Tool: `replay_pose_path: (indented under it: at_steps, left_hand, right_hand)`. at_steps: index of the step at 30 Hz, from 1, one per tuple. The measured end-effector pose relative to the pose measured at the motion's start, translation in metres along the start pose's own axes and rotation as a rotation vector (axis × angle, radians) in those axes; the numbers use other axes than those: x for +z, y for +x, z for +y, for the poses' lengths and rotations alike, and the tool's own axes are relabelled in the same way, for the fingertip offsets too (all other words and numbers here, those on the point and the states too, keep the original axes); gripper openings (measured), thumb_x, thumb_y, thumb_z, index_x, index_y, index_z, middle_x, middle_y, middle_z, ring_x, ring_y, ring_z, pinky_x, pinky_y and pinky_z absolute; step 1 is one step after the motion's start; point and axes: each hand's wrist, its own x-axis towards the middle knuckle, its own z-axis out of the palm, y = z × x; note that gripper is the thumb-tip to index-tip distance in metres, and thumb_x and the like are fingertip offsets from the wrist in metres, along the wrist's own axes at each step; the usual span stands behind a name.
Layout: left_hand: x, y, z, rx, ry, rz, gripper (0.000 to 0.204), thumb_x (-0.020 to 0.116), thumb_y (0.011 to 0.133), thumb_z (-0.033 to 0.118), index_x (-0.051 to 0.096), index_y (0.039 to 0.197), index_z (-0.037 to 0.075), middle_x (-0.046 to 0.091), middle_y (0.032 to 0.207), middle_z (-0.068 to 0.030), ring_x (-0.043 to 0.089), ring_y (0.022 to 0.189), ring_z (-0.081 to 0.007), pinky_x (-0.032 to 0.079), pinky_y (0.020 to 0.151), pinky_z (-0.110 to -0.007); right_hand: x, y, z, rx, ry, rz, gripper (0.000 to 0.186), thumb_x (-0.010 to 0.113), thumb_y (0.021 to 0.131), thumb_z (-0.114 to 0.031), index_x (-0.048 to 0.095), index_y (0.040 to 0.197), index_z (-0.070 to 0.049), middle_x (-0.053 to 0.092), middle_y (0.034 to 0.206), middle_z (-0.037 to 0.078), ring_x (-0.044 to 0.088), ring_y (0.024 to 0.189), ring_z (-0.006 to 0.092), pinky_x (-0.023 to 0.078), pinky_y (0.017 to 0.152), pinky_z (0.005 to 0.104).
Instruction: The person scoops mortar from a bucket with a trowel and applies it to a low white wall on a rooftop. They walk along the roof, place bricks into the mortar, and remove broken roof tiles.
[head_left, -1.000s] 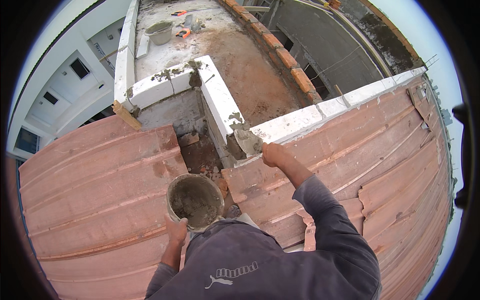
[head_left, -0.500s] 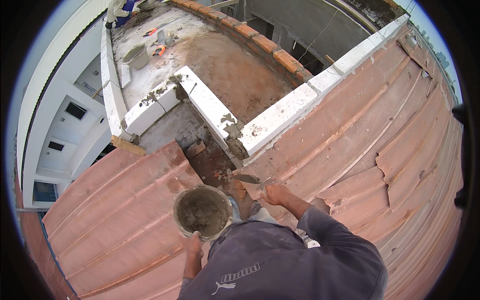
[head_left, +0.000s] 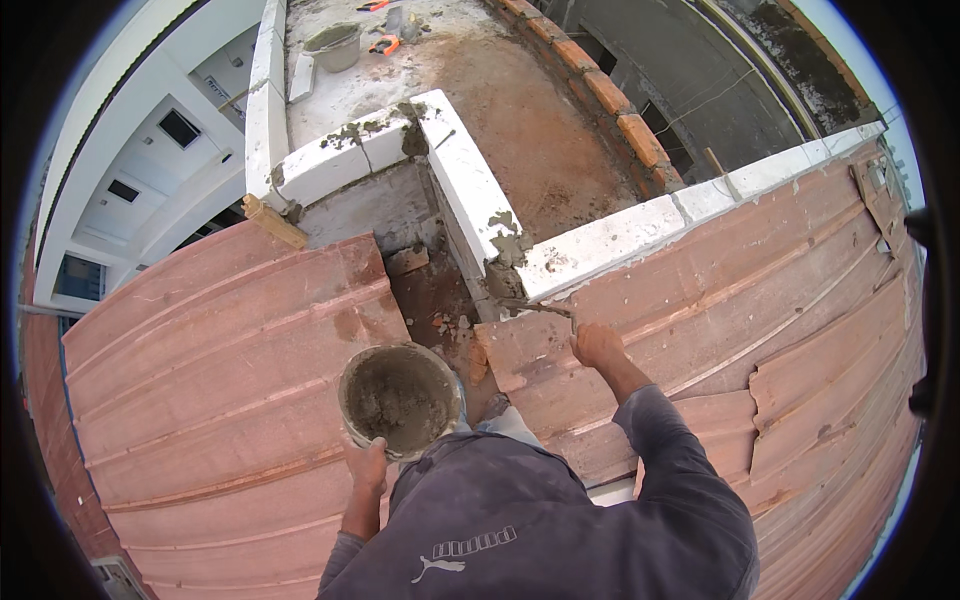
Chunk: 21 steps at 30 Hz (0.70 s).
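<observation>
My left hand (head_left: 368,464) grips the rim of a round bucket (head_left: 352,428), tilted toward me at my waist. Grey wet mortar (head_left: 405,395) lies inside it. With my right hand (head_left: 597,346) closed round its handle, I hold a trowel (head_left: 543,306) out ahead of me. The blade points left, close to the lower part of the mortar joint (head_left: 508,255) at the corner of the white block wall (head_left: 462,172). Whether the blade touches the wall, I cannot tell. Dabs of mortar also sit on the blocks near the far corner.
Red corrugated roof sheets (head_left: 230,380) spread on both sides, with torn edges at right. A gap with rubble (head_left: 440,310) runs between them. Beyond the wall stand another bucket (head_left: 336,52), orange-handled tools (head_left: 384,45) and a brick row (head_left: 607,92). A wood piece (head_left: 275,222) juts out at left.
My right hand has carried the trowel forward and to the right, up near the wall's corner joint. The view has shifted; my left hand still holds the bucket.
</observation>
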Motion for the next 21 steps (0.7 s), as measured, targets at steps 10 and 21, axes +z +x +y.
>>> replay_pose_path:
  at_steps: [10, 21]
  left_hand:
    - [-0.015, 0.020, -0.031, 0.036, -0.049, 0.090, 0.055, 0.064, 0.083, -0.009, 0.040, 0.131, 0.003, 0.055, 0.123, -0.0164, 0.063, 0.107, -0.0266, 0.060, 0.089, -0.043]
    - [-0.001, 0.006, 0.005, 0.052, 0.133, -0.037, 0.057, 0.069, 0.080, -0.005, 0.043, 0.131, 0.000, 0.057, 0.121, -0.0150, 0.061, 0.111, -0.0257, 0.051, 0.098, -0.041]
  right_hand:
    - [0.068, -0.077, -0.069, -0.081, 0.382, 0.135, 0.039, 0.066, 0.096, -0.034, 0.063, 0.107, 0.004, 0.070, 0.095, 0.031, 0.069, 0.092, 0.0525, 0.056, 0.081, 0.0600]
    - [0.012, -0.003, -0.146, 0.104, 0.771, 0.300, 0.036, 0.070, 0.093, -0.031, 0.068, 0.102, 0.004, 0.071, 0.098, 0.031, 0.068, 0.096, 0.0527, 0.054, 0.086, 0.0585]
